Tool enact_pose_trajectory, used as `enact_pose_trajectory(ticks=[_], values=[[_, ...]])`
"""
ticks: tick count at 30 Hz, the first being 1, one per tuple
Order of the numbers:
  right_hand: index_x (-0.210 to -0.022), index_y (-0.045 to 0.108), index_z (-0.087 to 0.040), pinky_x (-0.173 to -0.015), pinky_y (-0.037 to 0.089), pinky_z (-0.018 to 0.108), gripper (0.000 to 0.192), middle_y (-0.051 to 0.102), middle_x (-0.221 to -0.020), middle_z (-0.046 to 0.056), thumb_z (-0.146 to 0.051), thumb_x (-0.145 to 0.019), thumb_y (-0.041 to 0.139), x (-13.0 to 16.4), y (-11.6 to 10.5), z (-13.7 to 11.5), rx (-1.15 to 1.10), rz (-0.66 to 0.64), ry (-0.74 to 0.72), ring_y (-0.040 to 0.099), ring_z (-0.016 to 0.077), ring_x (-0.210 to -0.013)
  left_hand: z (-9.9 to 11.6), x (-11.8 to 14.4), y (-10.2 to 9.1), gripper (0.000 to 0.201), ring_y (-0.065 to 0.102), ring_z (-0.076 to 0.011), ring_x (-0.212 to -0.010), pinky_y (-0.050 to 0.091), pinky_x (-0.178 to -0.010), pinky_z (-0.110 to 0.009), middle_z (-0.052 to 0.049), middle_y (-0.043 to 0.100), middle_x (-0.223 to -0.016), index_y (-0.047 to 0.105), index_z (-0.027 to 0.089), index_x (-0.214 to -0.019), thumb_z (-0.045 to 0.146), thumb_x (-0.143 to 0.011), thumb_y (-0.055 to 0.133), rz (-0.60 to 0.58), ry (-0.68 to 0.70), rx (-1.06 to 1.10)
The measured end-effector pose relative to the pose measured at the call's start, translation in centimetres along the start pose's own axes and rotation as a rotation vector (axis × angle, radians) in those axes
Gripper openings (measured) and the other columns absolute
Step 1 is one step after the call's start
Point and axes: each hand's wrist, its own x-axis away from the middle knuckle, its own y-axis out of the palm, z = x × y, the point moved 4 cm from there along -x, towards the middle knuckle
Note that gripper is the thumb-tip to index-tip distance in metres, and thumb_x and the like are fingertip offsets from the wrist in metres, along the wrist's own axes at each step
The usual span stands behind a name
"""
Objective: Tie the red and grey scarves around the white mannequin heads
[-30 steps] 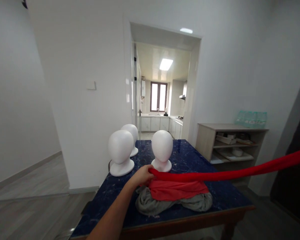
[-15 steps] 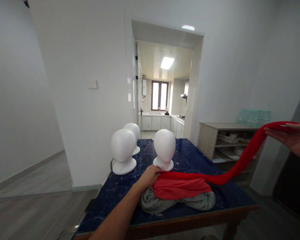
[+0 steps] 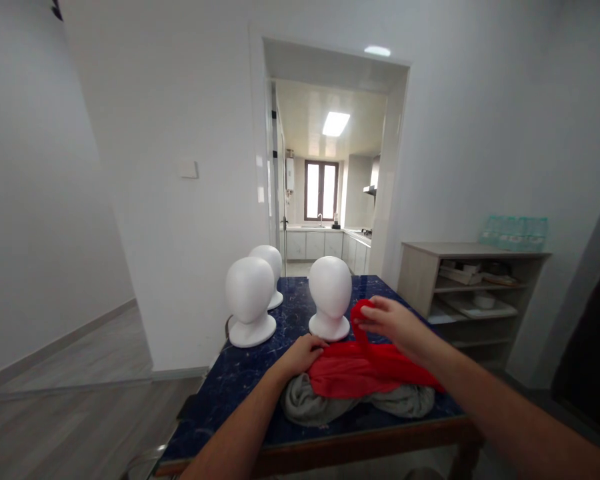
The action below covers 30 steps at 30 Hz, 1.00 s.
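A bright red scarf [image 3: 347, 349] lies in a long strip across a coral-red cloth [image 3: 333, 380], which rests on a bunched grey cloth [image 3: 305, 403] near the table's front edge. At the strip's left end, my left hand [image 3: 303, 353] presses down with its fingers closed on the red scarf. My right hand [image 3: 385, 320] pinches the other end and holds it raised above the pile, close to a white mannequin head [image 3: 330, 287]. The scarf's far fold passes beneath my right wrist and is partly hidden there.
Two more white mannequin heads, a near one [image 3: 250, 293] and one behind it [image 3: 270, 260], stand at the left of the blue marbled table [image 3: 290, 313]. A shelf unit [image 3: 420, 273] bearing bottles [image 3: 515, 232] stands at the right. Behind is a doorway to a kitchen.
My right hand has come from far right inward over the pile, bringing the scarf's end with it and folding the strip back. My left hand has stayed in place.
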Motion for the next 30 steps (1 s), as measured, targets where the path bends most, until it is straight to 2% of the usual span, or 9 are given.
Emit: enact_pose_trajectory(ticks=[5,9,11,14,19,22,25,27,30], values=[[-0.097,0.072,-0.016,-0.083,0.055,0.036,0.019,0.076,-0.092,0.006,-0.030,-0.083,0.071,-0.5,6.6,10.5,0.347,-0.100,0.043,0.071,0.0236,-0.087,-1.4,-0.1,-0.6,0.029,0.072,-0.0216,-0.103,0.052,-0.098,-0.031,-0.003,0.081,-0.108,0.082,0.023,-0.104,0.016,-0.086,0.060,0.104,-0.056,0.099],[-0.115,0.074,-0.019,-0.106,0.047,0.044,0.028,0.075,-0.118,0.012,-0.023,-0.092,0.059,0.5,6.2,11.4,0.869,-0.046,-0.236,0.065,0.0292,-0.116,-3.1,-0.2,-1.5,0.027,0.071,-0.0240,-0.102,0.050,-0.098,-0.035,-0.008,0.080,-0.103,0.080,0.020,-0.094,0.013,-0.086,0.056,0.277,-0.190,0.026],[-0.125,0.073,-0.021,-0.119,0.033,0.054,0.035,0.067,-0.138,0.015,-0.036,-0.097,0.059,1.0,4.5,11.2,1.139,0.025,-0.307,0.052,0.0356,-0.136,-3.5,-0.2,-1.5,0.026,0.072,-0.0242,-0.098,0.050,-0.095,-0.036,-0.008,0.080,-0.100,0.079,0.020,-0.093,0.014,-0.087,0.054,0.282,-0.212,0.025],[-0.149,0.059,-0.021,-0.123,0.019,0.065,0.067,0.050,-0.159,0.017,-0.063,-0.097,0.056,1.5,1.3,12.6,1.350,0.009,-0.155,0.035,0.0440,-0.150,-3.2,-0.2,-1.3,0.024,0.073,-0.0225,-0.086,0.052,-0.083,-0.032,-0.006,0.079,-0.092,0.077,0.020,-0.095,0.018,-0.088,0.055,0.248,-0.215,0.051],[-0.155,0.052,-0.023,-0.125,0.019,0.059,0.072,0.054,-0.156,0.013,-0.069,-0.101,0.042,1.8,-1.8,14.2,1.289,-0.123,-0.125,0.043,0.0360,-0.148,-2.0,0.1,-1.1,0.025,0.070,-0.0200,-0.068,0.050,-0.067,-0.029,-0.002,0.076,-0.077,0.074,0.019,-0.101,0.032,-0.093,0.055,0.139,-0.203,0.125],[-0.142,0.065,-0.025,-0.127,0.018,0.055,0.062,0.066,-0.144,0.011,-0.065,-0.104,0.036,0.6,-5.7,12.0,1.199,0.061,-0.201,0.056,0.0299,-0.137,-2.2,0.3,-1.6,0.026,0.070,-0.0203,-0.072,0.051,-0.072,-0.030,-0.003,0.075,-0.077,0.072,0.020,-0.099,0.037,-0.094,0.054,0.203,-0.225,0.114],[-0.121,0.076,-0.022,-0.121,0.030,0.048,0.060,0.075,-0.127,0.012,-0.058,-0.107,0.029,-1.0,-12.7,10.7,1.189,0.310,-0.151,0.066,0.0292,-0.122,-3.4,0.3,-2.3,0.031,0.072,-0.0240,-0.094,0.053,-0.088,-0.036,-0.007,0.077,-0.099,0.070,0.019,-0.111,0.039,-0.089,0.061,0.405,-0.258,0.065],[-0.119,0.076,-0.017,-0.112,0.041,0.041,0.060,0.076,-0.123,0.016,-0.052,-0.107,0.029,-1.4,-17.8,11.3,1.261,0.476,-0.056,0.068,0.0302,-0.120,-4.4,-0.1,-2.4,0.052,0.068,-0.0284,-0.116,0.051,-0.102,-0.041,-0.013,0.072,-0.123,0.063,0.016,-0.128,0.039,-0.082,0.071,0.492,-0.289,0.061],[-0.131,0.070,-0.011,-0.113,0.040,0.040,0.057,0.070,-0.134,0.018,-0.046,-0.106,0.032,-1.2,-23.4,13.5,1.362,0.674,0.055,0.062,0.0323,-0.129,-5.1,-1.8,-1.8,0.091,0.051,-0.0363,-0.143,0.039,-0.118,-0.047,-0.025,0.053,-0.151,0.047,0.009,-0.146,0.037,-0.068,0.085,0.470,-0.329,0.088]])
